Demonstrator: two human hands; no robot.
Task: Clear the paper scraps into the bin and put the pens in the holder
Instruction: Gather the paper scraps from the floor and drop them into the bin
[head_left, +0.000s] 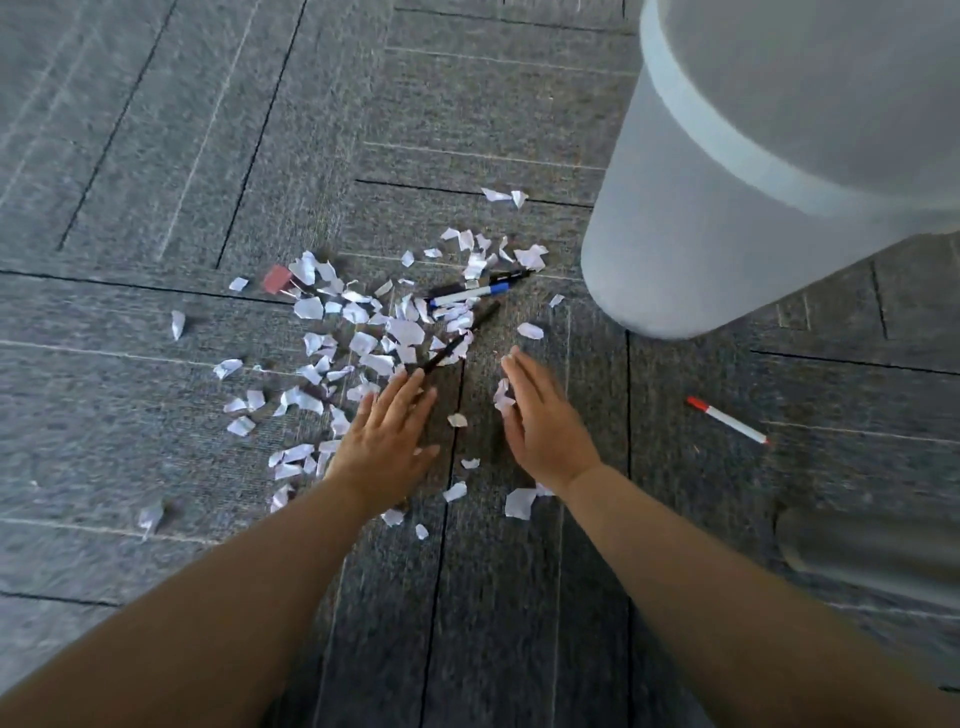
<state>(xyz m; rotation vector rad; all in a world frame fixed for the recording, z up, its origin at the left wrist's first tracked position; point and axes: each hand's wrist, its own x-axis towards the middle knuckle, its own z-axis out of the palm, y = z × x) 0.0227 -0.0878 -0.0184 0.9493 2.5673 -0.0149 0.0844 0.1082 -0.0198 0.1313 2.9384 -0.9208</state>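
Several white paper scraps (363, 343) lie scattered over the grey carpet. Among them rest a black pen (460, 338), a blue-capped white pen (470, 294) and another black pen (506, 277) behind it. A red-capped white pen (726, 420) lies apart on the right. The pale bin (727, 208) stands at the upper right. My left hand (387, 441) is flat, palm down, over the scraps' near edge, fingertips by the black pen's end. My right hand (540, 421) is open on its edge, a small scrap against its palm side. Both hold nothing.
A red binder clip (278, 279) sits at the far left edge of the scrap pile. A grey, blurred object (872, 551) lies at the right edge on the floor. Dark seams cross the carpet tiles.
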